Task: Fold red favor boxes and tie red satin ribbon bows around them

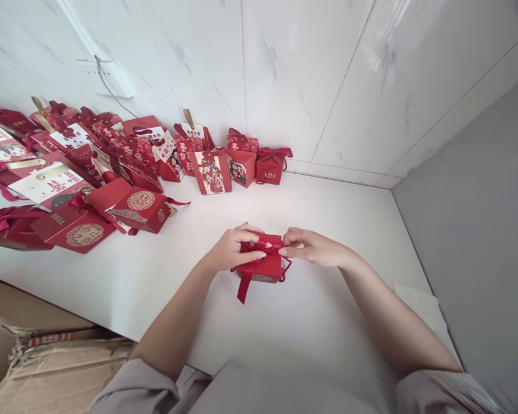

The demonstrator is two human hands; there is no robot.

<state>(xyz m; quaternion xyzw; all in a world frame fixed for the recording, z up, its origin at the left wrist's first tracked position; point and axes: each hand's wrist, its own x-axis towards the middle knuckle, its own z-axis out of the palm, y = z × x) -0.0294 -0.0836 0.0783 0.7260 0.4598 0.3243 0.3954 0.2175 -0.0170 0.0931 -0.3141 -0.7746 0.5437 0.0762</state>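
A small red box (259,270) sits on the white table in front of me, with a red ribbon (244,282) across its top and one tail hanging over the near side. From the left, my left hand (237,247) pinches the ribbon above the box, its fingertips near the knot. At the box's right edge, my right hand (304,246) has its thumb and curled fingers closed on the ribbon's right part. A dark red cord shows at the box's right side, below my right hand.
Many red gift boxes (84,233) crowd the table's left and back, against the tiled wall (285,75). A cardboard carton (64,374) stands at the lower left. A white sheet (418,305) lies at the table's right edge, beside a grey surface (479,218).
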